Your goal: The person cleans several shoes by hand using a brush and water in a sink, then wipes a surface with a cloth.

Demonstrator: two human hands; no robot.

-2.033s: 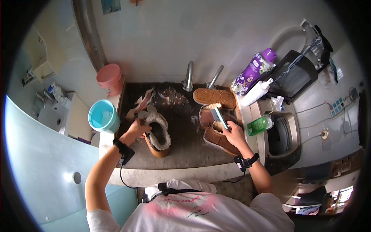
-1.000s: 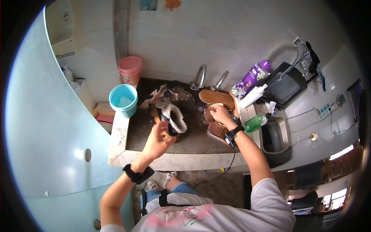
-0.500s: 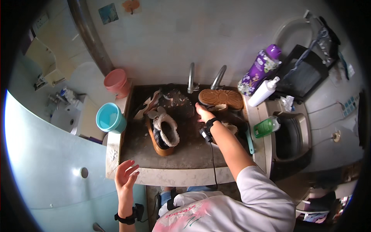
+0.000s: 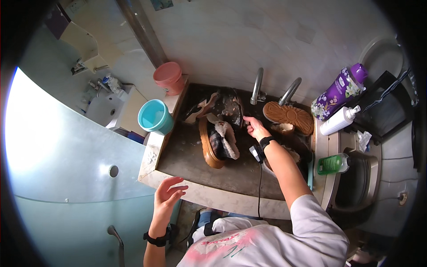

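Right hand: the right hand (image 4: 254, 128) is stretched forward over the sink (image 4: 187, 155), fingers loosely curled with the fingertips at the dark wet shoe (image 4: 231, 107) lying near the back wall; whether it grips the shoe or only touches it cannot be told.
Left hand: the left hand (image 4: 168, 192) hangs in the air in front of the sink's front edge, fingers spread and slightly bent, holding nothing.
Lined shoe: a brown shoe with a pale fleecy lining (image 4: 218, 142) lies on its side in the middle of the sink, just left of the right wrist and touching the dark wet shoe.
Upturned shoe: a second brown shoe (image 4: 288, 115) lies sole-up at the back right of the sink, just beside the two taps (image 4: 258, 84).
Wrists: a dark band (image 4: 265, 141) sits on the right wrist with a cable running down from it; another dark band (image 4: 156, 240) sits on the left wrist.
Left of sink: a teal bucket (image 4: 153, 116) and a pink bucket (image 4: 168, 76) stand by the sink's left rim.
Right of sink: a purple bottle (image 4: 340, 91), a white pump bottle (image 4: 337, 121) and a green bottle (image 4: 333, 163) rest on the ledge.
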